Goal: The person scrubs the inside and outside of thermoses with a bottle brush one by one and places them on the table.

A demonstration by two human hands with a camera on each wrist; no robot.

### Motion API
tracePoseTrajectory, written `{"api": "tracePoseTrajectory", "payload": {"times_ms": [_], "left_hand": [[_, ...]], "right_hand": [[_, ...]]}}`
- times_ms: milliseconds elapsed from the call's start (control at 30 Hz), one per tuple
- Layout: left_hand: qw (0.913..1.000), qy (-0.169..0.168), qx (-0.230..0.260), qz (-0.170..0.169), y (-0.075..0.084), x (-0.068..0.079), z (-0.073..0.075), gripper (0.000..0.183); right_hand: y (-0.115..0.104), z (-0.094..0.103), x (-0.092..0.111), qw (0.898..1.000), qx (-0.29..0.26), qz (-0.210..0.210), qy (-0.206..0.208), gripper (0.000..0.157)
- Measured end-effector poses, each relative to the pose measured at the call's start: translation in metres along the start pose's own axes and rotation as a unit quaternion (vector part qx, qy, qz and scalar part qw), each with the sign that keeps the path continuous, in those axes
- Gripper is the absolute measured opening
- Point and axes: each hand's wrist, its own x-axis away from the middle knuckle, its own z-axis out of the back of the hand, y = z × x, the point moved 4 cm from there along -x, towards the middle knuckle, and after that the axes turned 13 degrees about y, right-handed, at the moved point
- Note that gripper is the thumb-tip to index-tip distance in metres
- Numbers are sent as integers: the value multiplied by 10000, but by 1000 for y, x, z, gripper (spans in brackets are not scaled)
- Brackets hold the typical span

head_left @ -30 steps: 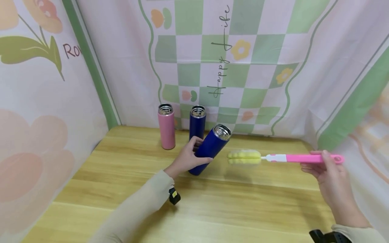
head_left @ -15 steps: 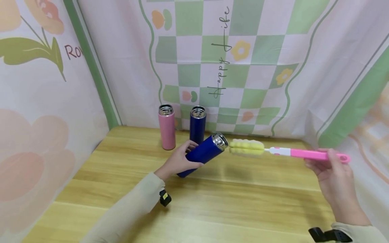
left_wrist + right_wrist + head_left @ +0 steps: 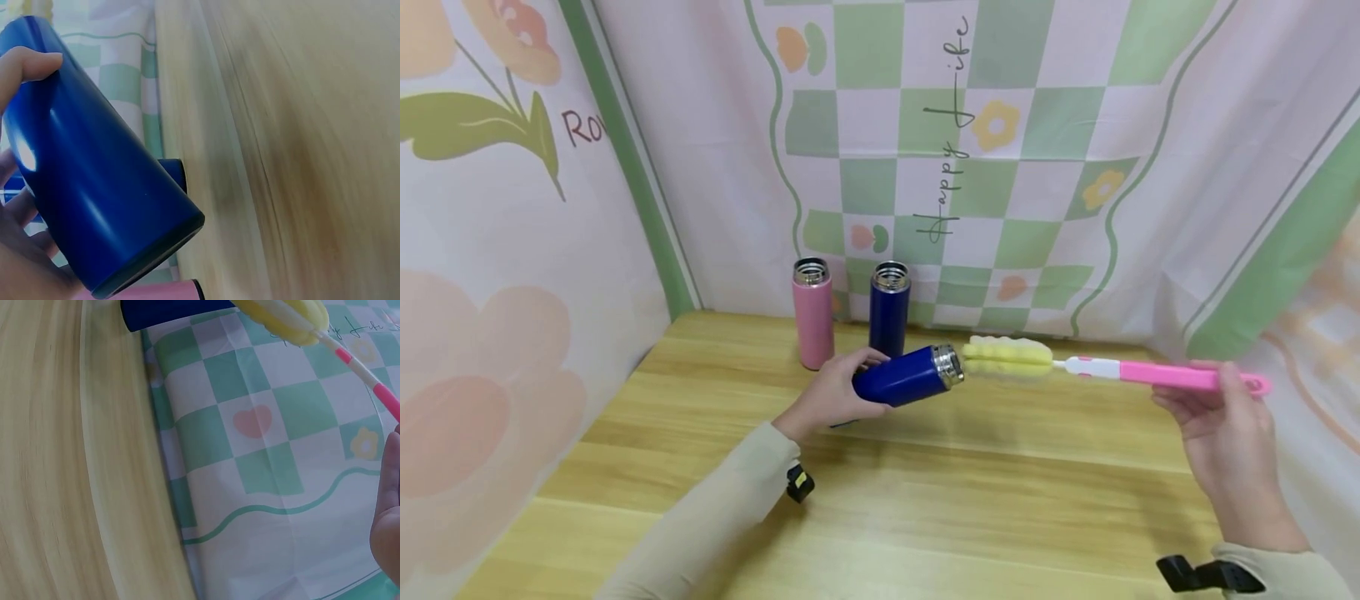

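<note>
My left hand point(image 3: 835, 392) grips a blue vacuum flask point(image 3: 904, 377) round its body, tilted nearly flat above the table. Its steel mouth faces right and has no lid. In the left wrist view, fingers and thumb wrap the flask point(image 3: 100, 162), its base toward the camera. My right hand point(image 3: 1225, 442) holds a bottle brush point(image 3: 1165, 375) by the pink handle. The yellow sponge head point(image 3: 1009, 356) points left, right at the flask's mouth; whether its tip touches the rim I cannot tell. In the right wrist view the sponge head point(image 3: 290, 317) shows at the top.
Behind the held flask stand a pink flask point(image 3: 814, 321) and a dark blue flask point(image 3: 889, 312), both upright and lidless. They stand near the back edge of the wooden table point(image 3: 970, 517). A printed curtain point(image 3: 940, 183) hangs behind it.
My left hand has tipped the blue flask from a steep slant to nearly horizontal, shifting slightly left. The brush has risen a little, so its sponge head now lines up with the mouth.
</note>
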Motion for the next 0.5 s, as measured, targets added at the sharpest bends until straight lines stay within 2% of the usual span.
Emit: {"api": "tracePoseTrajectory", "payload": {"times_ms": [167,333,500], "left_hand": [[9995,-18,-261,-186,1,1,2,65],[9985,37,-473,-283,3,2,3,66],[9969,113,-572,-525,9,4,3,67]], "right_hand": [[4,-7,0,9982,-59,-260,-531,43],[5,-12,0,9951,326,-144,-924,45],[7,-15,-3,9901,291,-239,-1350,51]]}}
